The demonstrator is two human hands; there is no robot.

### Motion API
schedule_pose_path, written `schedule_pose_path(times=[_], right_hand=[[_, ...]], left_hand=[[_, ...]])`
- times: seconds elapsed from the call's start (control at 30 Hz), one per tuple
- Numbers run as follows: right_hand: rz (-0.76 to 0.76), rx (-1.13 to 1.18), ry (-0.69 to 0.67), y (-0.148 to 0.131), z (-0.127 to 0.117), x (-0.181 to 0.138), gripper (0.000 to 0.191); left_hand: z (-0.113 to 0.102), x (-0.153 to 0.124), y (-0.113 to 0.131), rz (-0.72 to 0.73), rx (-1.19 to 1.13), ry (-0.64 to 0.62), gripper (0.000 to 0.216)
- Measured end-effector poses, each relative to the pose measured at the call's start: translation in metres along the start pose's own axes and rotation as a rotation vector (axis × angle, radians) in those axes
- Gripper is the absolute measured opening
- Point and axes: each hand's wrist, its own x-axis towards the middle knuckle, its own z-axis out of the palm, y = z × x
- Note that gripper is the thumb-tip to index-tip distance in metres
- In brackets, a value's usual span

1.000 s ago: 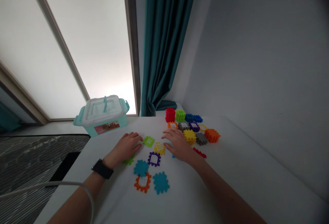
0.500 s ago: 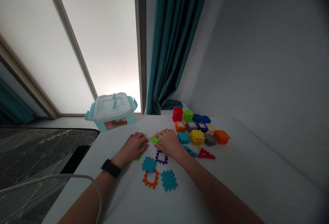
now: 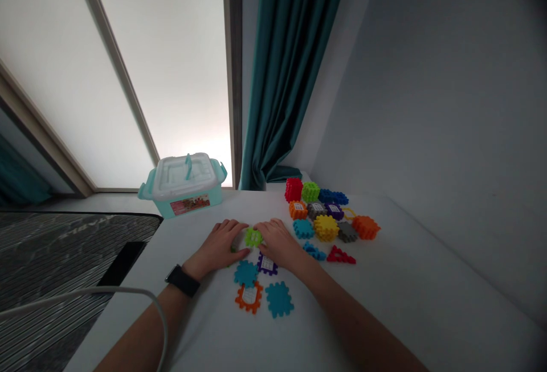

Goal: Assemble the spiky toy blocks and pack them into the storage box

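1. Both hands meet low over the worktop [image 3: 248, 343], palms down, with the forearms slanting inward from the near edge.
2. Left hand [image 3: 217, 246]: fingers arched forward, thumb spread below them and pointing right; a dark watch [image 3: 183, 281] circles its wrist.
3. Right hand [image 3: 278, 242]: fingers bent, pointing left toward the other hand.
4. Between their fingertips lies a bright green tile [image 3: 253, 237]; whether either hand pinches it, I cannot tell.
5. Just below sits a purple tile [image 3: 268, 265], partly covered by the right hand, beside a blue tile [image 3: 245, 273] that touches an orange tile [image 3: 249, 298].
6. Farther right are a yellow stack [image 3: 326, 228] and a red triangular piece [image 3: 341, 255].
7. At far left stands a lidded box [image 3: 188, 189].
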Motion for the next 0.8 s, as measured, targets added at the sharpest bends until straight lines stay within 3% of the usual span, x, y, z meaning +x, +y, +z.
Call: schedule_pose_path(times=[0.2, 0.4, 0.67, 0.8], right_hand=[[-0.094, 0.059, 0.092, -0.003, -0.003, -0.007, 0.043], [-0.124, 0.129, 0.112, -0.003, -0.006, -0.012, 0.049], [-0.067, 0.210, 0.191, -0.006, -0.015, -0.018, 0.042], [-0.036, 0.192, 0.267, -0.002, -0.015, -0.019, 0.054]], left_hand=[[0.007, 0.000, -0.003, 0.049, -0.044, 0.037, 0.060], [0.010, 0.001, -0.005, 0.079, -0.054, 0.088, 0.055], [0.000, 0.000, 0.008, 0.097, -0.094, 0.210, 0.053], [-0.004, -0.002, 0.012, 0.110, -0.116, 0.307, 0.050]])
